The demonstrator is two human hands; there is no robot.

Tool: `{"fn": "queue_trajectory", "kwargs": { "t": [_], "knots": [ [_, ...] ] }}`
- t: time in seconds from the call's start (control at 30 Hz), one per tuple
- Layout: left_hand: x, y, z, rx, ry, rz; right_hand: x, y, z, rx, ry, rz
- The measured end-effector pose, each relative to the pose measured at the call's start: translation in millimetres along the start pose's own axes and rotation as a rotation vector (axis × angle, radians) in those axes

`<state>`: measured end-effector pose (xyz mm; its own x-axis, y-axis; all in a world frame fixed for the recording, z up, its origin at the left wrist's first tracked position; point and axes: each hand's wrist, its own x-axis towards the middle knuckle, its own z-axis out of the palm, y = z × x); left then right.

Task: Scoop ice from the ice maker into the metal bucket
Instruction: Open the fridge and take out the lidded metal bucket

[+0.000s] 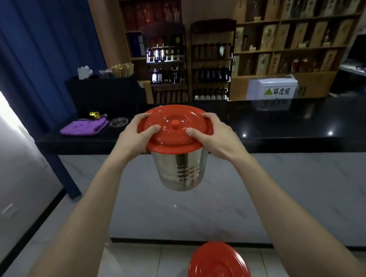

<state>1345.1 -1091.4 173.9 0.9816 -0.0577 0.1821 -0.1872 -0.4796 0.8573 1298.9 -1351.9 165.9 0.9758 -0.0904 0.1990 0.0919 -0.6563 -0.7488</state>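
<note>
You hold the metal bucket (179,170) in mid-air, in front of the black counter (283,120). L hand (135,134) & R hand (211,134) clamp its red lid (174,128) at the rim, thumbs on top, fingers curled round the edge. 2nd red lid (218,267) sits below.

arms: both outstretched | left grip (138,135): curled round lid (174,115) | right grip (212,134): same lid

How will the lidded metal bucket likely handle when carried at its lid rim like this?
Probably slippery: the metal bucket has polished, mirror-like walls. Its body could drop away if the red lid fits loosely, since the left hand and right hand grip at the lid's rim. Likely stiff: the ribbed walls show no dents.
</note>
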Motion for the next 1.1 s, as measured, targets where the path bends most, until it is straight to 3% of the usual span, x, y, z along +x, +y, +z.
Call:
{"fn": "queue_trajectory", "kwargs": {
  "t": [0.37,0.63,1.1],
  "knots": [
    [159,25,18,0.042,-0.03,0.043,148,3,-29,-0.023,0.051,-0.032],
    [250,20,37,-0.02,-0.1,0.042,223,11,-26,-0.055,0.085,0.051],
    [312,-19,67,0.036,-0.168,0.05,273,45,4,-0.078,0.046,0.162]
  ]
}}
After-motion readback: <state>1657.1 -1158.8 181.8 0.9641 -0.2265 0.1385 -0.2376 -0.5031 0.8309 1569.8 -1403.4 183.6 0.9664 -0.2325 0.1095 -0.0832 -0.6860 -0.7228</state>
